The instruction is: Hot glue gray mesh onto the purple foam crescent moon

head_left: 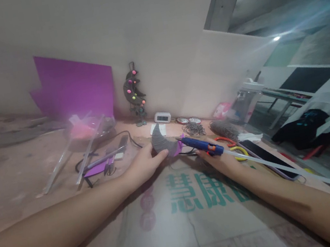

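My left hand (pixel 151 162) is closed on a grey crescent moon (pixel 162 141) that looks wrapped in yarn, its thumb lying across the lower edge. A bit of purple sheet (pixel 178 146) shows at the crescent's right tip. My right hand (pixel 214 158) grips a blue glue gun (pixel 200 145), whose nozzle points left and touches or nearly touches the purple part. From the gun's rear a long clear glue stick (pixel 274 161) runs out over my right forearm. The fingers round the gun's handle are partly hidden.
Against the wall lean a purple sheet (pixel 78 87) and a dark moon ornament with coloured balls (pixel 133 88). A small white clock (pixel 162 117) stands behind my hands. Grey yarn (pixel 194 128), yellow-handled scissors (pixel 239 153) and a phone (pixel 268 158) lie right; clear glue sticks (pixel 60 169) lie left.
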The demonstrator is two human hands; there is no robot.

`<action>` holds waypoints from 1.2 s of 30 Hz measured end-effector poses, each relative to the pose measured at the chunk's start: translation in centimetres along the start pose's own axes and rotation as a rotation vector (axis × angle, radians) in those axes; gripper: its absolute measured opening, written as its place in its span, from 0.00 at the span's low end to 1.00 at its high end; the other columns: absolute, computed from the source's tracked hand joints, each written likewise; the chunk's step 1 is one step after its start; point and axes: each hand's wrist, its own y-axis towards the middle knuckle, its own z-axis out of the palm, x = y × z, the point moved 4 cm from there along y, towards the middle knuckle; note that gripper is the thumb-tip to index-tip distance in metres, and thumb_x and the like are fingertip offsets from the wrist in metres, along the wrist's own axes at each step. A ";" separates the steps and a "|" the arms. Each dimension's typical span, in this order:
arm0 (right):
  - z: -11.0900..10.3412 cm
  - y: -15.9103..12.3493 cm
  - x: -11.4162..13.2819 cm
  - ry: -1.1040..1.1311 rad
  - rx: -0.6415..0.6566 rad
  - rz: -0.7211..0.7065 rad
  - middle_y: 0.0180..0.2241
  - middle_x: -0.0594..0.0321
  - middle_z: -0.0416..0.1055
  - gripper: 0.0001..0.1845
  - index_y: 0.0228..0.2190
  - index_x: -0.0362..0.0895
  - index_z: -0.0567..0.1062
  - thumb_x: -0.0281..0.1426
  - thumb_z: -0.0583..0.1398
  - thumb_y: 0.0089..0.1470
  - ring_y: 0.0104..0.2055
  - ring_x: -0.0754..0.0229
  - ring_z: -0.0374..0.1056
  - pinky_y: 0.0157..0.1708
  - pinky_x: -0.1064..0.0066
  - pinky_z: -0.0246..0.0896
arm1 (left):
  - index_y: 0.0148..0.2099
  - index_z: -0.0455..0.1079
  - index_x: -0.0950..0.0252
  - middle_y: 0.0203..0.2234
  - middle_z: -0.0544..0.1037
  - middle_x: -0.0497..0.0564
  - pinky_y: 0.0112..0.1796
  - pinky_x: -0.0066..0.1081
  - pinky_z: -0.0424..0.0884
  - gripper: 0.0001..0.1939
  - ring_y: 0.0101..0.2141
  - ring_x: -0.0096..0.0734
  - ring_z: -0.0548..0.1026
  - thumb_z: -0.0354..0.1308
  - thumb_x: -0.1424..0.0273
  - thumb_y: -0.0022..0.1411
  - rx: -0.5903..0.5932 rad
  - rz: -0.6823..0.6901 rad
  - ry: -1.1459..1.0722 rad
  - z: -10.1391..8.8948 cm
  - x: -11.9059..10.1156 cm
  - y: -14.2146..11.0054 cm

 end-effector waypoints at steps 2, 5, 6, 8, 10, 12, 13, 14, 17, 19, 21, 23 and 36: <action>-0.1 0.0 0.0 0.017 0.004 0.015 0.32 0.60 0.73 0.09 0.34 0.46 0.72 0.38 0.58 0.53 0.35 0.55 0.68 0.34 0.66 0.63 | 0.36 0.66 0.65 0.24 0.74 0.49 0.25 0.28 0.64 0.13 0.24 0.30 0.70 0.57 0.59 0.57 -0.002 -0.046 -0.043 0.0 0.1 0.2; -0.3 -0.1 -0.1 0.041 -0.025 0.031 0.33 0.60 0.73 0.10 0.36 0.46 0.72 0.38 0.58 0.53 0.36 0.54 0.68 0.34 0.65 0.64 | 0.34 0.64 0.65 0.23 0.72 0.47 0.24 0.26 0.63 0.13 0.22 0.27 0.68 0.57 0.60 0.57 0.002 -0.097 -0.105 0.0 0.1 0.3; -0.3 -0.1 -0.1 0.045 -0.031 0.030 0.33 0.60 0.73 0.10 0.35 0.46 0.72 0.39 0.58 0.53 0.37 0.54 0.68 0.34 0.65 0.64 | 0.34 0.64 0.65 0.23 0.72 0.47 0.24 0.26 0.63 0.13 0.22 0.26 0.68 0.57 0.60 0.57 0.009 -0.096 -0.120 0.0 0.0 0.4; -0.3 -0.1 -0.2 0.050 -0.036 0.028 0.32 0.60 0.73 0.10 0.34 0.46 0.72 0.39 0.58 0.53 0.36 0.54 0.68 0.34 0.65 0.64 | 0.34 0.64 0.65 0.24 0.72 0.46 0.24 0.26 0.63 0.13 0.23 0.26 0.68 0.57 0.60 0.57 0.020 -0.086 -0.136 0.0 -0.2 0.4; -0.2 -0.2 -0.3 0.045 -0.041 0.029 0.31 0.60 0.73 0.10 0.33 0.46 0.72 0.40 0.58 0.53 0.35 0.54 0.69 0.34 0.65 0.64 | 0.35 0.64 0.66 0.23 0.71 0.46 0.24 0.25 0.63 0.13 0.23 0.25 0.67 0.57 0.60 0.57 0.028 -0.084 -0.139 0.0 -0.3 0.3; -0.2 -0.2 -0.3 0.040 -0.050 0.029 0.31 0.61 0.74 0.10 0.33 0.46 0.72 0.40 0.58 0.53 0.34 0.55 0.69 0.33 0.66 0.64 | 0.34 0.65 0.66 0.22 0.70 0.46 0.24 0.25 0.62 0.13 0.22 0.25 0.67 0.57 0.60 0.57 0.030 -0.094 -0.139 0.0 -0.3 0.2; -0.2 -0.2 -0.3 0.041 -0.054 0.029 0.31 0.61 0.74 0.10 0.33 0.46 0.72 0.40 0.58 0.53 0.34 0.55 0.69 0.34 0.66 0.64 | 0.34 0.65 0.66 0.22 0.70 0.46 0.23 0.25 0.62 0.13 0.22 0.25 0.67 0.57 0.60 0.58 0.033 -0.101 -0.140 0.0 -0.2 0.2; -0.2 -0.2 -0.3 0.042 -0.060 0.029 0.31 0.61 0.74 0.10 0.33 0.46 0.72 0.40 0.58 0.53 0.34 0.55 0.69 0.34 0.66 0.64 | 0.34 0.65 0.66 0.22 0.70 0.46 0.23 0.25 0.62 0.14 0.22 0.25 0.67 0.57 0.59 0.57 0.036 -0.108 -0.139 0.0 -0.1 0.2; -0.3 -0.1 -0.1 0.044 -0.056 0.024 0.32 0.61 0.74 0.10 0.34 0.46 0.72 0.39 0.58 0.53 0.35 0.55 0.69 0.35 0.65 0.64 | 0.35 0.65 0.67 0.22 0.70 0.47 0.23 0.25 0.62 0.15 0.22 0.25 0.67 0.57 0.58 0.57 0.055 -0.117 -0.136 0.1 0.1 0.3; -0.3 -0.1 0.1 0.033 -0.040 0.015 0.32 0.61 0.74 0.10 0.33 0.46 0.72 0.39 0.58 0.53 0.35 0.55 0.69 0.36 0.65 0.64 | 0.36 0.66 0.66 0.23 0.70 0.47 0.23 0.25 0.62 0.15 0.22 0.25 0.67 0.56 0.58 0.58 0.067 -0.116 -0.140 0.1 0.1 0.3; -0.3 -0.1 0.4 0.022 -0.025 0.002 0.32 0.60 0.74 0.09 0.32 0.46 0.72 0.38 0.57 0.53 0.35 0.55 0.69 0.37 0.64 0.64 | 0.35 0.65 0.66 0.22 0.70 0.46 0.22 0.24 0.61 0.15 0.21 0.24 0.67 0.56 0.58 0.58 0.075 -0.123 -0.149 0.1 0.1 0.3; -0.3 -0.1 0.8 0.029 -0.017 -0.022 0.34 0.60 0.74 0.08 0.33 0.46 0.72 0.37 0.57 0.54 0.37 0.55 0.69 0.39 0.64 0.63 | 0.35 0.65 0.66 0.22 0.70 0.46 0.22 0.24 0.61 0.14 0.21 0.23 0.67 0.56 0.58 0.58 0.071 -0.131 -0.159 0.1 0.0 0.3; -0.6 -0.5 1.5 0.019 -0.020 -0.087 0.31 0.60 0.74 0.09 0.33 0.46 0.74 0.37 0.59 0.53 0.36 0.54 0.70 0.38 0.64 0.64 | 0.35 0.63 0.65 0.20 0.70 0.46 0.13 0.18 0.51 0.15 0.18 0.21 0.66 0.52 0.57 0.61 -0.030 -0.312 -0.196 -0.5 0.5 0.4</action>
